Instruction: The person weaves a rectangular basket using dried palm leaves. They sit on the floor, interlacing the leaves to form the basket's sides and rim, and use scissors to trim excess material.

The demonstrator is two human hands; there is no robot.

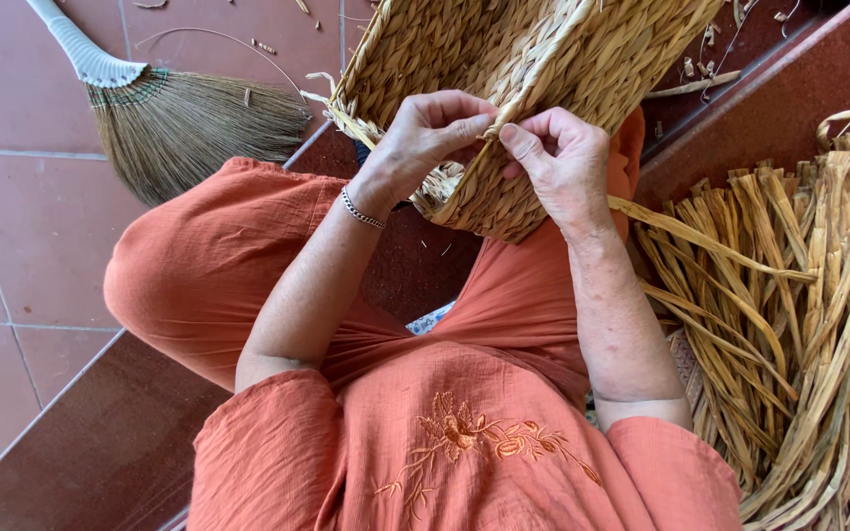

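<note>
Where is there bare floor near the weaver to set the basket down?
Bare red tiles lie on the person's left, between the broom and the orange-clad knee. The right side is crowded with a heap of dried reed strips. Both the left hand and right hand grip the woven basket on the lap.

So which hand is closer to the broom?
The left hand. It grips the woven basket on the side where the broom lies on the floor; the right hand pinches the basket's edge farther away.

1 head cam, looks steeply down, close.
</note>
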